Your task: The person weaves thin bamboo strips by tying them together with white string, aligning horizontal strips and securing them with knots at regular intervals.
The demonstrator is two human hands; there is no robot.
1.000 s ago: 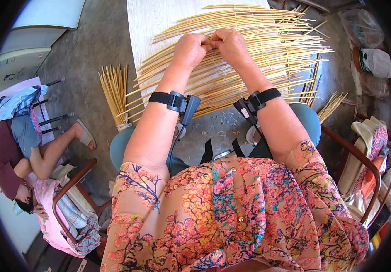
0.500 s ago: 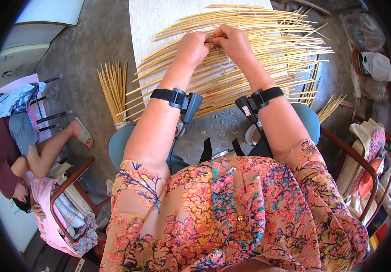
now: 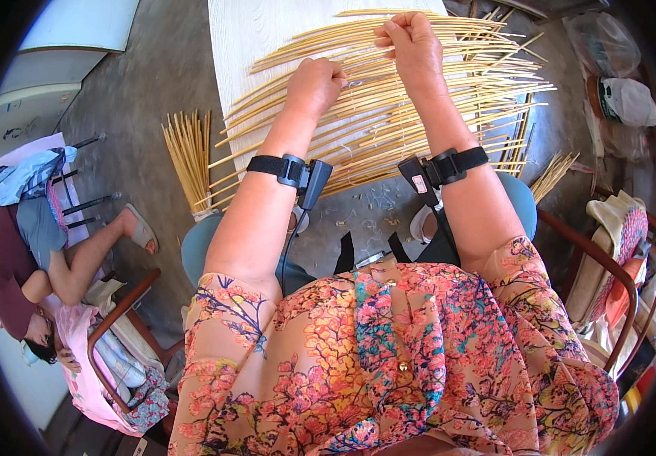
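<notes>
Long thin yellow sticks [image 3: 389, 121] lie side by side in a row across the table, with fine white thread [image 3: 354, 83] showing among them. My left hand [image 3: 316, 86] is closed low over the left part of the row, its fingertips beside a bit of the thread. Farther off and to the right, my right hand [image 3: 417, 55] is raised above the far sticks, thumb and fingers drawn together in a pinch. Whatever lies between the fingers of either hand is too small to make out.
Under the sticks is a pale table [image 3: 233, 45]. A bundle of upright sticks [image 3: 187, 156] stands left of it, and another bundle [image 3: 554, 176] right. Scraps litter the floor. A person [image 3: 20, 266] sits at left by a chair [image 3: 126, 304]; plastic bags [image 3: 628, 102] lie at right.
My hands were together over the sticks and are now apart. The right one has moved up and away to the far right; the left has shifted slightly left.
</notes>
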